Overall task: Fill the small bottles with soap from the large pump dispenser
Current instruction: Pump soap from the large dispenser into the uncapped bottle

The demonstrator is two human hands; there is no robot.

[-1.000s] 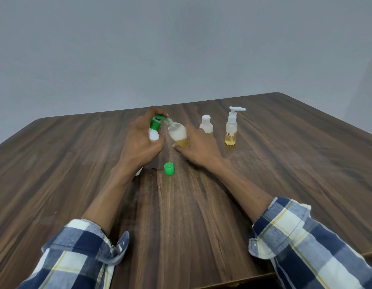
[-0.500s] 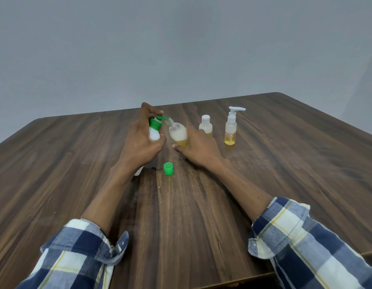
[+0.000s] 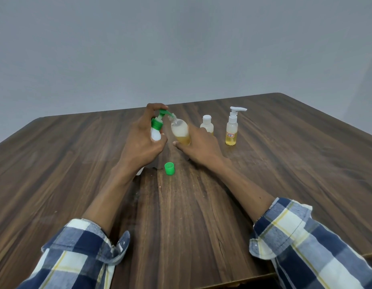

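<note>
Two hands meet mid-table. The left hand [image 3: 142,140] wraps the white pump dispenser [image 3: 155,133], one finger atop its green pump head. At its three o'clock, the right hand [image 3: 198,146] grips a tilted small bottle [image 3: 180,131], mouth at the spout, yellow soap inside. A green cap [image 3: 169,168] lies at six o'clock; two more bottles [image 3: 207,127] stand at three o'clock.
</note>
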